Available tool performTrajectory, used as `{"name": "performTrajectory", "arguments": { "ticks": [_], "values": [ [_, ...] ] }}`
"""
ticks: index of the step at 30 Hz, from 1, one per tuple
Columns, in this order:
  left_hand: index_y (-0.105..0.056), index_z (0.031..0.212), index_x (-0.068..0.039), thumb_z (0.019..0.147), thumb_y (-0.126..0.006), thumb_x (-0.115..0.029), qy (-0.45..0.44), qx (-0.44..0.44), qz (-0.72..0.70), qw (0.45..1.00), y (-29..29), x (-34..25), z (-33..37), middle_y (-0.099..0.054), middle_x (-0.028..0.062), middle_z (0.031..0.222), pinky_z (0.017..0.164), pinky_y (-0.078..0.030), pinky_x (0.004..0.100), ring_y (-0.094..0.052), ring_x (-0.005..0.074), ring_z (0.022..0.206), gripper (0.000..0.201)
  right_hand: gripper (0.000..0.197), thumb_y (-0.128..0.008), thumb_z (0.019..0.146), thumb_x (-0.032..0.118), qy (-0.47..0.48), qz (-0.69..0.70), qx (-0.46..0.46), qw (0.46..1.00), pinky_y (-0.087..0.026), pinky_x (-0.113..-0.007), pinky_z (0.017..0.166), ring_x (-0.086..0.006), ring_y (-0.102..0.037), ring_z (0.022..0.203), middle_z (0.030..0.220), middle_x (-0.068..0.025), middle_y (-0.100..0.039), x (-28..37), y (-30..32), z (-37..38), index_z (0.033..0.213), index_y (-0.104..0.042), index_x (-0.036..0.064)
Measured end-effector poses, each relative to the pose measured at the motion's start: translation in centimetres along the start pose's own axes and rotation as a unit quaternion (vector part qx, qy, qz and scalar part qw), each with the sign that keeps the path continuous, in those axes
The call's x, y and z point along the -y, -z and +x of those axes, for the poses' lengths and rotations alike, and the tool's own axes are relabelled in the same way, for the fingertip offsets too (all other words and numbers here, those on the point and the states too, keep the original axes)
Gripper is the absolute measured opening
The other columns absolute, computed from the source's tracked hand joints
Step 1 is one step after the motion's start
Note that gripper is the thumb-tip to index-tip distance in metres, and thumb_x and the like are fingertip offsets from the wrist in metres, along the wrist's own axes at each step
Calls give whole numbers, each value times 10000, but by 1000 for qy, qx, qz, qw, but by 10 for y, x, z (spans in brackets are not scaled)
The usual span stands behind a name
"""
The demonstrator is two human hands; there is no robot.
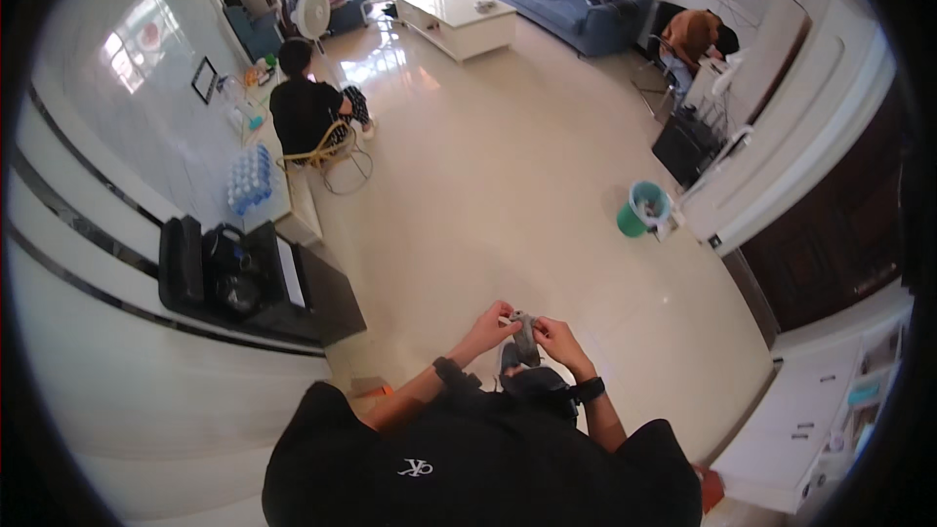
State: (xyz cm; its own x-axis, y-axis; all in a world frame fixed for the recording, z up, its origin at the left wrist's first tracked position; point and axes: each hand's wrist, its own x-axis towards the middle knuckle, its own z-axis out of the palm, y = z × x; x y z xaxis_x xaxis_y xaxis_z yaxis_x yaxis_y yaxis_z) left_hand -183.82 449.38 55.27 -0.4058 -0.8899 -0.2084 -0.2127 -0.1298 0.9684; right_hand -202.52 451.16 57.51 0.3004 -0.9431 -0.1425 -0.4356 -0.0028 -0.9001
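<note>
A small, limp grey piece of cloth (525, 340) hangs between my hands, just in front of my body. My left hand (493, 327) pinches its upper left edge with the fingertips. On the other side, my right hand (560, 342) grips its upper right edge, fingers closed. The cloth's exact kind is too small to make out. Below it, part of a dark shoe (509, 358) and my dark trousers (539, 381) show. Dark bands circle both my wrists.
A green bin (634, 217) stands ahead to the right. At left is a dark cabinet (327, 298) with a kettle. A seated person (305, 107) is beyond it; another person (691, 37) bends at a desk. A white coffee table (459, 15) and blue sofa (556, 5) are far off.
</note>
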Motion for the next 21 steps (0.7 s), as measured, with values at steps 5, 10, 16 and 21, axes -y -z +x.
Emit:
{"name": "performTrajectory", "arguments": {
  "ticks": [5, 10, 16, 21],
  "values": [
    [-467, 953, -7, 872, -447, -281, 126, -94, -125, 980, 51, -30, 102, -558, 93, 854, 625, -479, 284, -573, 164, 729, 287, 185, -547, 764, 174, 80, -70, 19, 994, -418, -327, 518, -254, -541, 558, 635, -144, -553, 21, 52, 147, 746, -528, -9],
    [-478, 1022, -7, 894, -371, -335, 128, -148, -289, 937, 109, -23, 197, -560, 64, 861, 635, -462, 251, -553, 120, 728, 368, 255, -559, 755, 260, 95, -167, 42, 980, -411, -354, 528, -287, -533, 580, 625, -143, -545, 33, 72, 278, 719, -534, 9],
    [-486, 1070, -24, 818, -553, -277, 28, -118, -112, 986, 217, -29, 333, -560, 40, 950, 786, -414, 272, -521, 117, 887, 363, 244, -510, 770, 269, 78, -208, 89, 971, -420, -434, 590, -364, -537, 698, 691, -182, -556, 41, 92, 447, 762, -517, 26],
    [-488, 1075, -21, 813, -569, -250, -4, -49, -155, 987, 315, -57, 448, -567, 45, 970, 766, -430, 276, -518, 107, 877, 357, 225, -529, 770, 222, 95, -165, 39, 981, -409, -387, 574, -344, -518, 653, 685, -183, -534, 54, 129, 578, 773, -506, -2]
  ]
}}
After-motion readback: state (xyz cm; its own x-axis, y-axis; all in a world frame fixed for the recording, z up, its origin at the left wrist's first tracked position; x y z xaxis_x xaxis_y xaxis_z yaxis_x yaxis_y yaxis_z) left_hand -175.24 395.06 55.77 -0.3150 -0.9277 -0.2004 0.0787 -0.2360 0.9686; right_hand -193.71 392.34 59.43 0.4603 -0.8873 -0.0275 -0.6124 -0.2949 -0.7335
